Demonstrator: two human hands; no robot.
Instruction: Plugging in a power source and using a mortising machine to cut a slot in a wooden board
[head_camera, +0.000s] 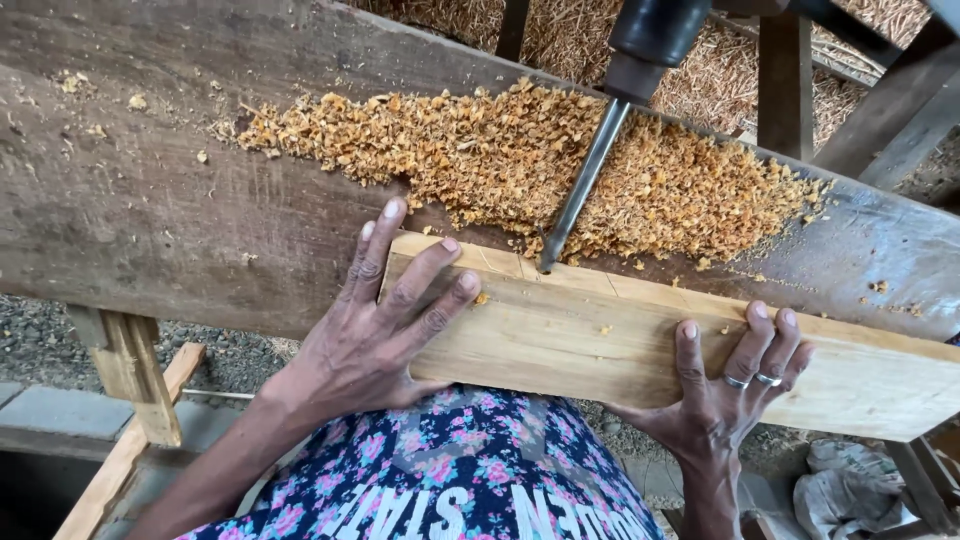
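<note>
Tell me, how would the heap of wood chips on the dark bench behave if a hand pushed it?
The wood chips are small, loose flakes, so they would probably scatter rather than move as one mass. They look dry and light, likely easy to sweep. Some near the pale plank and drill bit might spill over the edge.

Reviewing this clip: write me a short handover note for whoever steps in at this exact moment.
Left hand: fingers spread flat on the left end of the pale wood plank, pressing it down.
Right hand: fingers hooked over the plank's near face, farther right; two rings on it.
The plank lies against the dark workbench beam. The drill bit meets the plank's top edge between the hands.
Done: a long heap of wood chips lies on the beam, so cutting has already happened.
Left: hole depth cannot be seen; pencil lines on the plank run farther right.
</note>
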